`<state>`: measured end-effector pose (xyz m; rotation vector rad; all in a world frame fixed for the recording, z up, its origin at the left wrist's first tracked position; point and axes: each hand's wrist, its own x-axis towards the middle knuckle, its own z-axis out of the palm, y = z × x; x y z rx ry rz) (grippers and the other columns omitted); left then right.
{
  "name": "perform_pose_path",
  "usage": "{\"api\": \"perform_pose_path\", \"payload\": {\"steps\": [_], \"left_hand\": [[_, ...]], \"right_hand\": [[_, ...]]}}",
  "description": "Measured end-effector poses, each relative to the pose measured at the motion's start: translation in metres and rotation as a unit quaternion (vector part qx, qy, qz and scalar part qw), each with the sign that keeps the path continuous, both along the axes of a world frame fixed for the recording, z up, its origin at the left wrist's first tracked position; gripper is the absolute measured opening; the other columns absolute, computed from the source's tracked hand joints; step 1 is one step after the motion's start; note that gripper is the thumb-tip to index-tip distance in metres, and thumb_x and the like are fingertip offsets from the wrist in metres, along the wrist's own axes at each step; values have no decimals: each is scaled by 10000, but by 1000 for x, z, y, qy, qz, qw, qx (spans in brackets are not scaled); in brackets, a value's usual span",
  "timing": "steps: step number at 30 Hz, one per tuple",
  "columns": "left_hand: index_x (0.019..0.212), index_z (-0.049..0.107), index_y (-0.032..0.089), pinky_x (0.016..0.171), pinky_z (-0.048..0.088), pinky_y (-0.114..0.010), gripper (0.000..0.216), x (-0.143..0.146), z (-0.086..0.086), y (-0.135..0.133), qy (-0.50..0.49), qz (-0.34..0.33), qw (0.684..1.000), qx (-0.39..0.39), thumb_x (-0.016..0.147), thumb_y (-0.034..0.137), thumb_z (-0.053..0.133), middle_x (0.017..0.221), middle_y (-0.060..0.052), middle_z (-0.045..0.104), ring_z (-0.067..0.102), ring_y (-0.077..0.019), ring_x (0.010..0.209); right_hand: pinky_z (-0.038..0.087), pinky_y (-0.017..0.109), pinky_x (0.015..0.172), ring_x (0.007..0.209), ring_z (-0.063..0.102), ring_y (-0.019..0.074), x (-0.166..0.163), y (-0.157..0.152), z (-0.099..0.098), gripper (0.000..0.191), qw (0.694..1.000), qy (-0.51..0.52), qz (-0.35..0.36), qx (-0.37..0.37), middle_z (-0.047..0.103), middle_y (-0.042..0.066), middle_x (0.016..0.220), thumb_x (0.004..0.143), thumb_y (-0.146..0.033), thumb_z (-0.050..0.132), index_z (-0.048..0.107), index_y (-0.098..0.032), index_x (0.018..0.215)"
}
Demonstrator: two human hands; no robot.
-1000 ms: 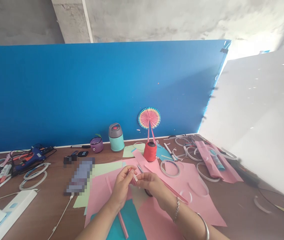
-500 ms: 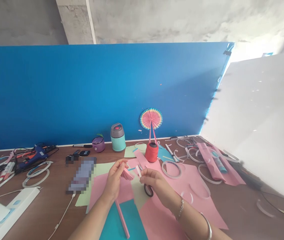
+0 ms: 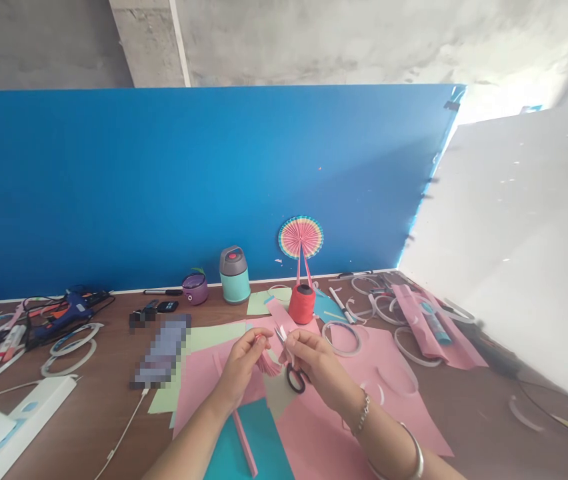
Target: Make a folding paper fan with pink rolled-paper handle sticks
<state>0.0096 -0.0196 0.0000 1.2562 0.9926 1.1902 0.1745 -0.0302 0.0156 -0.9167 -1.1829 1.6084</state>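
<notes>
My left hand point(image 3: 241, 368) is closed in a pinch on a small folded pink paper fan point(image 3: 267, 363) that hangs down from its fingers. My right hand point(image 3: 314, 365) is closed beside it, pinching a small white strip point(image 3: 284, 335) at the fan's top. Small scissors point(image 3: 291, 373) with black loops lie on the paper under my right hand. Both hands hover over pink paper sheets point(image 3: 389, 387) and a teal sheet point(image 3: 264, 447) on the brown table.
A red thread spool point(image 3: 302, 303), tape rings point(image 3: 341, 337), a teal flask point(image 3: 234, 275), a purple pot point(image 3: 195, 288) and a finished paper fan point(image 3: 300, 237) stand behind. A glue gun point(image 3: 64, 311) and power strip point(image 3: 19, 417) lie left. A blue board point(image 3: 164, 187) backs the table.
My hands have come back together after being apart. The pink fan now hangs lower from my left hand and the white strip is at its top.
</notes>
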Motion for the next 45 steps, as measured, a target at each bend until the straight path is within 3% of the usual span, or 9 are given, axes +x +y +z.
{"api": "perform_pose_path", "payload": {"steps": [5,9,14,24,34,45], "left_hand": [[958,568,186,571,400,-253,308,6,2,-4,-62,-40,996,-51,831,465,543,544,44,533,542,-127,499],[973,551,187,561,408,-258,322,13,0,-7,-162,-44,981,-97,825,473,548,646,32,548,516,-112,504],[1015,529,203,597,424,-280,429,18,-1,-11,-222,-58,961,-156,870,579,383,699,22,526,513,-127,548],[1026,556,221,633,409,-246,357,19,-6,-13,-175,-50,976,-123,887,513,405,737,16,520,489,-125,629],[994,551,214,650,379,-252,217,17,-7,-13,-92,-52,993,-54,871,372,467,742,18,536,489,-125,621],[986,528,233,601,368,-233,242,21,-7,-14,-62,-32,996,-55,887,437,442,649,45,496,490,-124,604]], "right_hand": [[248,241,501,529,415,90,-7,-2,-9,293,998,-51,48,-9,618,28,683,762,-432,645,566,-165,671],[240,243,521,556,425,98,-11,-3,-14,296,997,-67,41,-17,610,31,696,774,-427,628,562,-163,658],[193,246,506,503,368,84,-13,-3,-15,322,997,-72,17,-32,530,-2,593,766,-441,630,542,-163,628],[180,248,513,510,332,77,-15,-3,-20,293,997,-75,10,-25,502,-6,615,783,-398,606,543,-156,629],[171,248,510,507,302,79,-14,-3,-19,380,997,-71,24,-14,470,-4,602,774,-478,617,538,-152,596],[159,253,503,504,296,80,-15,-2,-18,394,997,-71,25,-22,484,-4,605,745,-511,619,531,-161,586]]}}
